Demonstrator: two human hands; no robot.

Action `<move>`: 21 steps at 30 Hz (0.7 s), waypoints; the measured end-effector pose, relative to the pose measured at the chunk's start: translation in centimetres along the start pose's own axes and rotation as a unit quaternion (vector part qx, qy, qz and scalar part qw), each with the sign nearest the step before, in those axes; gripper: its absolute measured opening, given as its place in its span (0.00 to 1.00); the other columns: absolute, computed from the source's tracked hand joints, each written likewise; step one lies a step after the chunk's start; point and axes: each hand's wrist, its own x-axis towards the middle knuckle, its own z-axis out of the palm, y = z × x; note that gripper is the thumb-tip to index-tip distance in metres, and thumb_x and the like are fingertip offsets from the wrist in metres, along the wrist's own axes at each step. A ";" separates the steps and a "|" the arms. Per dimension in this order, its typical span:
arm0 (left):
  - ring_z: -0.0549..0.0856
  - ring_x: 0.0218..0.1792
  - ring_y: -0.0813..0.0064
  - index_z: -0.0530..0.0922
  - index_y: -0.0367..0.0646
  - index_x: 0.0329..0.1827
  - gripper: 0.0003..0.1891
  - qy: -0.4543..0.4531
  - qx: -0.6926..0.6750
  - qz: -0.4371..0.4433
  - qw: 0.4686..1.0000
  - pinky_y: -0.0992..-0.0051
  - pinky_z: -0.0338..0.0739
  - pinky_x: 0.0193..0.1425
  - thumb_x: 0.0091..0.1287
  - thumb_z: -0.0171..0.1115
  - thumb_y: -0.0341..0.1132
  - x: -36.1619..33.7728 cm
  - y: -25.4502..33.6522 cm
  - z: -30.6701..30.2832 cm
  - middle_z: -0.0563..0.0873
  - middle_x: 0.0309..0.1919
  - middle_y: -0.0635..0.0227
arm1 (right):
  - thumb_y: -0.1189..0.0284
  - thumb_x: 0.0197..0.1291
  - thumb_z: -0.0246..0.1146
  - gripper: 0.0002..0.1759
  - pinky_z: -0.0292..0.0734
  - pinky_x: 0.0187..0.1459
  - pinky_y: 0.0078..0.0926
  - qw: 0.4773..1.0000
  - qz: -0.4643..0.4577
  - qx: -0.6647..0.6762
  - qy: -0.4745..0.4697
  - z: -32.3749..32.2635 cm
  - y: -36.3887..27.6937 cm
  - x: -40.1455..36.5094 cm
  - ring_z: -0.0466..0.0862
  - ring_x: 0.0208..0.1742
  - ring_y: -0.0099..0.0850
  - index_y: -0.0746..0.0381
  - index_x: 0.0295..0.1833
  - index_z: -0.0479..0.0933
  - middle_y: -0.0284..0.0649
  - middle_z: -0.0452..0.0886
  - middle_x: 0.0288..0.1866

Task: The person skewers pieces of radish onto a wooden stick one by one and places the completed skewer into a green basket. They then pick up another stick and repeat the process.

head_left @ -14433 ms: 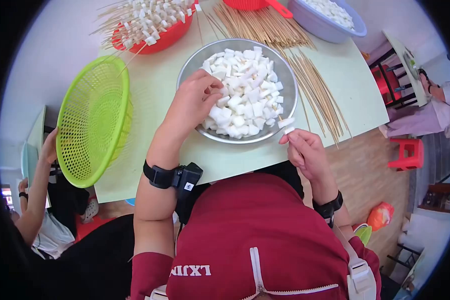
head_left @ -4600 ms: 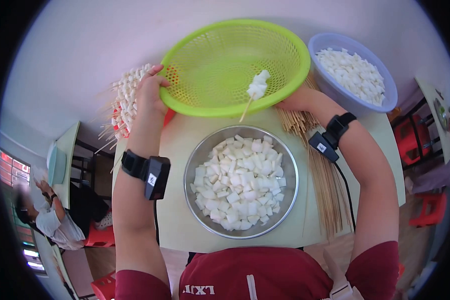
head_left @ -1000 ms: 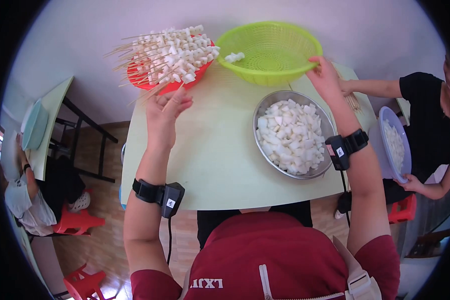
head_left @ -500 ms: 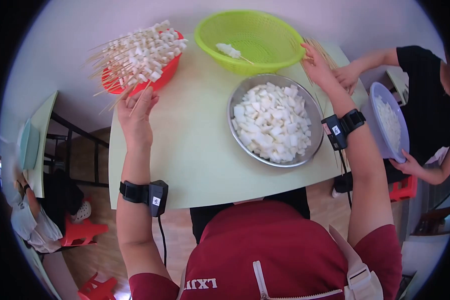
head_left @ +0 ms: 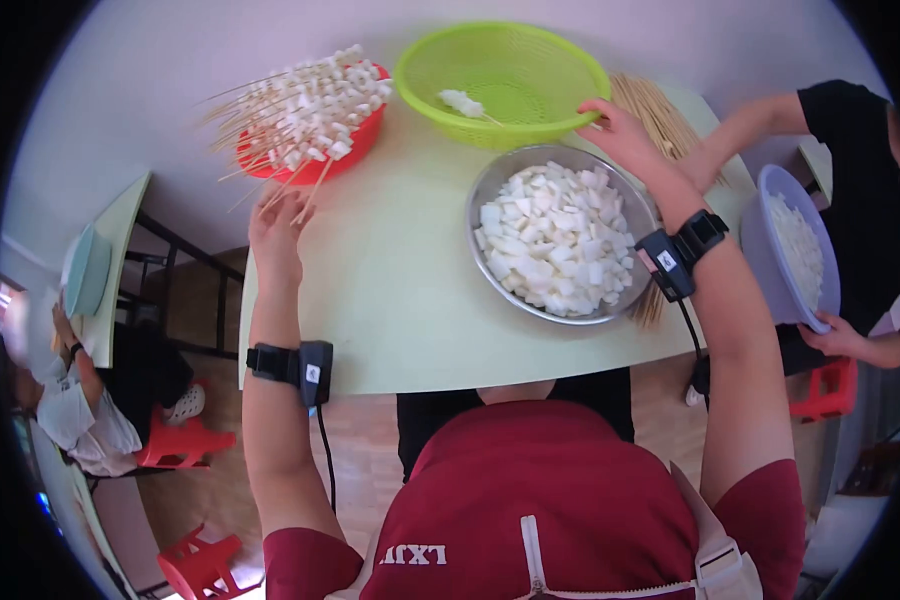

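Observation:
My left hand (head_left: pixel 278 240) is at the stick ends of skewers (head_left: pixel 315 110) threaded with white cubes, heaped in a red basket (head_left: pixel 365 140). Its fingers are loosely bent and seem apart; one bare stick end lies against the fingertips. Across the table, my right hand (head_left: pixel 625 135) has its fingers over the near right rim of a green plastic basket (head_left: pixel 510 60). One loaded skewer (head_left: pixel 462 103) lies inside that basket. Between my arms stands a steel bowl (head_left: pixel 485 265) of cut white chunks (head_left: pixel 555 240).
Bare bamboo sticks (head_left: pixel 660 115) lie right of the green basket; more show beside the steel bowl. A co-worker's arm (head_left: pixel 750 135) reaches in from the right, near a lilac basin (head_left: pixel 760 240) of white pieces. Another person (head_left: pixel 85 410) sits left, near red stools (head_left: pixel 195 440).
My right hand has moved left onto the green basket's rim. My left hand has drawn slightly back from the skewers. The whole view has shifted a little.

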 end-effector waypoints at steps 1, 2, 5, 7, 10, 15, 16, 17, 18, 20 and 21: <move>0.81 0.49 0.61 0.65 0.32 0.56 0.17 0.074 -0.038 -0.032 0.996 0.66 0.80 0.53 0.66 0.56 0.28 0.9 0.9 -0.6 0.75 0.50 0.52 | 0.63 0.53 0.66 0.19 0.74 0.49 0.33 1.000 -0.008 0.005 -0.004 0.0 -0.1 0.0 0.80 0.48 0.40 0.57 0.50 0.76 0.47 0.81 0.44; 0.81 0.49 0.61 0.65 0.32 0.56 0.17 0.081 -0.037 -0.025 0.996 0.66 0.80 0.53 0.66 0.56 0.28 1.9 1.5 -1.2 0.75 0.50 0.52 | 0.63 0.54 0.66 0.20 0.74 0.49 0.33 1.000 0.002 -0.014 0.000 -0.1 0.1 0.0 0.80 0.49 0.41 0.58 0.51 0.75 0.48 0.81 0.44; 0.81 0.48 0.59 0.69 0.30 0.51 0.13 0.110 -0.124 -0.081 0.983 0.65 0.80 0.52 0.67 0.55 0.29 5.2 2.8 -2.8 0.77 0.49 0.50 | 0.64 0.54 0.65 0.21 0.74 0.49 0.34 0.999 0.001 -0.042 0.009 -0.4 0.6 -0.4 0.80 0.50 0.42 0.60 0.53 0.74 0.49 0.80 0.46; 0.82 0.46 0.58 0.71 0.29 0.47 0.11 0.025 -0.108 -0.124 0.986 0.64 0.80 0.53 0.67 0.54 0.27 6.9 1.7 -3.7 0.79 0.45 0.50 | 0.64 0.55 0.65 0.22 0.74 0.49 0.34 0.999 -0.009 -0.051 0.013 -0.5 -0.3 -0.8 0.80 0.50 0.42 0.61 0.54 0.73 0.49 0.80 0.46; 0.83 0.45 0.58 0.72 0.29 0.46 0.09 -0.016 -0.129 -0.108 0.986 0.64 0.81 0.54 0.67 0.53 0.26 6.9 1.1 -3.6 0.81 0.43 0.51 | 0.64 0.55 0.65 0.22 0.74 0.49 0.35 0.997 0.014 -0.079 0.019 -1.5 -2.3 -1.7 0.80 0.50 0.42 0.62 0.54 0.73 0.49 0.80 0.46; 0.81 0.50 0.54 0.67 0.31 0.54 0.13 -0.020 -0.182 -0.141 0.973 0.61 0.80 0.55 0.68 0.51 0.26 2.8 1.6 1.5 0.79 0.49 0.50 | 0.65 0.55 0.65 0.21 0.74 0.43 0.31 0.999 -0.006 -0.033 0.027 -1.9 1.0 -1.2 0.78 0.40 0.36 0.60 0.53 0.73 0.45 0.80 0.40; 0.81 0.50 0.54 0.67 0.31 0.54 0.13 -0.021 -0.182 -0.141 0.973 0.61 0.80 0.55 0.68 0.51 0.26 2.3 1.3 2.4 0.79 0.49 0.50 | 0.65 0.55 0.65 0.21 0.74 0.43 0.31 0.999 -0.006 -0.033 0.028 -1.8 1.9 -1.0 0.78 0.40 0.36 0.60 0.53 0.73 0.45 0.80 0.40; 0.81 0.50 0.54 0.67 0.32 0.55 0.13 -0.018 -0.186 -0.128 0.974 0.61 0.80 0.56 0.69 0.50 0.26 2.0 1.0 3.1 0.78 0.50 0.51 | 0.65 0.55 0.65 0.21 0.73 0.41 0.30 0.999 -0.006 -0.026 0.027 -1.8 2.1 -0.8 0.78 0.38 0.35 0.60 0.53 0.73 0.44 0.80 0.40; 0.80 0.50 0.53 0.66 0.32 0.56 0.14 -0.016 -0.189 -0.114 0.975 0.62 0.79 0.56 0.69 0.49 0.26 1.9 0.7 3.5 0.77 0.52 0.51 | 0.65 0.55 0.65 0.21 0.73 0.40 0.29 0.999 -0.007 -0.019 0.026 -1.9 2.2 -0.6 0.77 0.37 0.33 0.59 0.53 0.73 0.43 0.80 0.39; 0.80 0.51 0.56 0.65 0.32 0.56 0.13 -0.020 -0.194 -0.093 0.976 0.60 0.78 0.58 0.69 0.48 0.25 2.1 0.1 3.8 0.76 0.52 0.52 | 0.65 0.55 0.65 0.21 0.73 0.41 0.29 0.999 0.010 -0.025 0.020 -2.1 2.0 -0.6 0.77 0.37 0.33 0.59 0.53 0.73 0.43 0.80 0.39; 0.80 0.51 0.57 0.65 0.31 0.56 0.14 -0.009 -0.205 -0.086 0.975 0.60 0.78 0.58 0.69 0.48 0.25 2.2 0.1 4.2 0.76 0.53 0.52 | 0.65 0.55 0.65 0.21 0.73 0.41 0.29 0.999 0.028 -0.031 0.011 -2.1 1.6 -0.6 0.78 0.38 0.33 0.59 0.53 0.73 0.43 0.80 0.40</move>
